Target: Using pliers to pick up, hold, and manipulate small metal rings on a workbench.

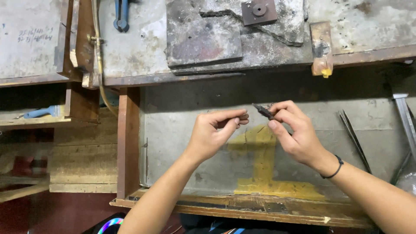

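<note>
dark tool, seemingly in right hand's grip

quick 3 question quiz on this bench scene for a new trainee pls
1. True or false: the right hand holds a small dark tool by its fingertips.
2. Which wrist wears the black band? A) left B) right C) both
3. What colour is the paint patch on the tray floor below the hands?

Key:
1. True
2. B
3. Yellow. The left hand pinches something small above it, too small to identify.
</note>
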